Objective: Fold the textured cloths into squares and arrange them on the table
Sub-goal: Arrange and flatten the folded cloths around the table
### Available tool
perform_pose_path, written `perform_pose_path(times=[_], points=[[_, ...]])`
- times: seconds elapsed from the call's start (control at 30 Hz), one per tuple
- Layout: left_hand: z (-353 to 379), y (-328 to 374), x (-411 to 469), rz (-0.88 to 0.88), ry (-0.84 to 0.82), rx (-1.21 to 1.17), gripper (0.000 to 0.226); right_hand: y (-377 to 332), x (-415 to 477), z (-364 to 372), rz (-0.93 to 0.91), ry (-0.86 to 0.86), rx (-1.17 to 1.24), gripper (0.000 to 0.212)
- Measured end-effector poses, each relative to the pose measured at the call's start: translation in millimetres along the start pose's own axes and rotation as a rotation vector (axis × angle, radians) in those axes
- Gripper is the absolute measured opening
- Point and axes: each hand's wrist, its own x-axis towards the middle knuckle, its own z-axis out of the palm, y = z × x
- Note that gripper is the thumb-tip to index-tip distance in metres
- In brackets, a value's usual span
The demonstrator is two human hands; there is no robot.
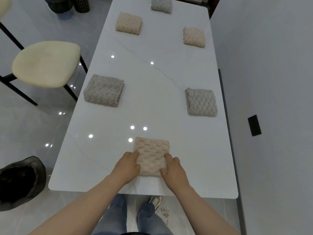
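Note:
A pink textured cloth point(152, 153), folded into a square, lies near the front edge of the white marble table point(152, 73). My left hand point(127, 165) grips its left side and my right hand point(174, 168) grips its right side, fingers on top of the cloth. Farther up the table lie several folded cloths: a grey one at the left point(103, 89), a grey one at the right point(201, 102), a pink one at the far left point(128, 23), a pink one at the far right point(194, 37), and a grey one at the far end point(161, 5).
A cream-seated chair point(46, 63) stands left of the table. A black bin bag point(20, 182) sits on the floor at the lower left. The wall runs close along the table's right side, with a black socket plate point(254, 125).

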Motion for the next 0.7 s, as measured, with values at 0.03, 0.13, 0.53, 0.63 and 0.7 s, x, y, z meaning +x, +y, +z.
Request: perform_pose_path(times=[0.03,0.13,0.53,0.63,0.7], points=[[0,1,0,0.001,-0.008,-0.009,0.048,1,0,0,0.002,-0.001,0.005,0.056],[0,4,0,0.001,-0.022,-0.030,0.049,4,-1,-3,0.006,-0.005,0.018,0.056],[-2,9,-2,-0.015,-0.051,-0.025,0.054,0,1,-10,0.030,-0.029,0.093,0.066],[-3,9,-2,-0.021,-0.056,-0.015,0.055,-2,3,-11,0.027,-0.023,0.103,0.065],[-3,9,-2,-0.023,-0.056,-0.014,0.054,-3,4,-12,0.018,-0.027,0.102,0.064]])
